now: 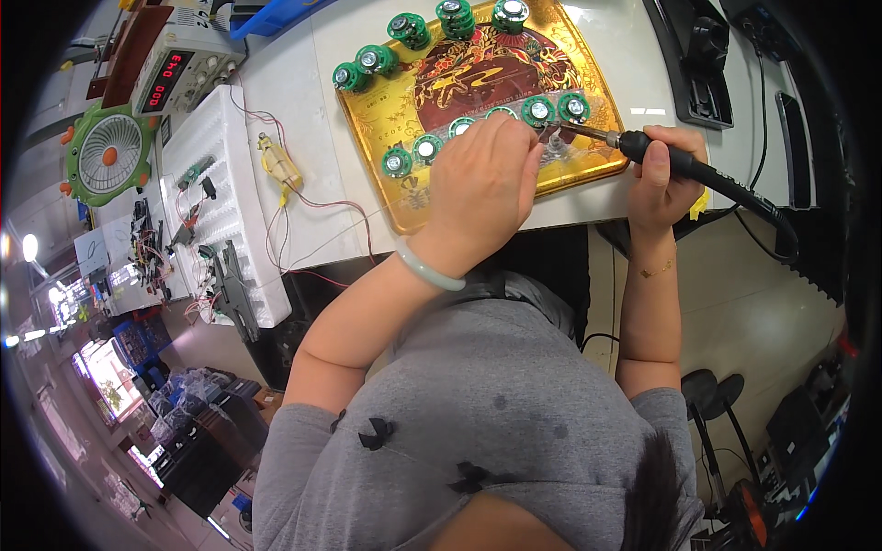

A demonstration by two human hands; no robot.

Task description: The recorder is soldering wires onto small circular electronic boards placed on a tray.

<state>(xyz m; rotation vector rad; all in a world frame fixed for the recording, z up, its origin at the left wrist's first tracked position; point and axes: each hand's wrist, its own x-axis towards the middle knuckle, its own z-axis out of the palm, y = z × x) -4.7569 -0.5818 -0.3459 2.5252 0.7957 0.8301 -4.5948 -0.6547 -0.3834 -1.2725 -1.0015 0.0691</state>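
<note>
My right hand [663,179] grips the black handle of a soldering iron [684,163]. Its metal tip points left, at the row of small round green circuit boards [537,111] with silver centres. These boards lie on a clear strip along the near side of a gold tin [372,124] with a dark red medallion. Over the middle of that row is my left hand [487,170], fingers curled and closed close to the iron's tip. The hand hides some boards and whatever its fingertips hold. Several more green boards [408,30], some stacked, stand along the tin's far side.
Left of the tin, a yellow part with wires [278,163] lies on the white table beside a white foam tray [241,197] of parts. A power supply [175,69] and green fan [110,154] stand farther left. A black tray [703,101] is at right; the iron's cable [776,220] hangs nearby.
</note>
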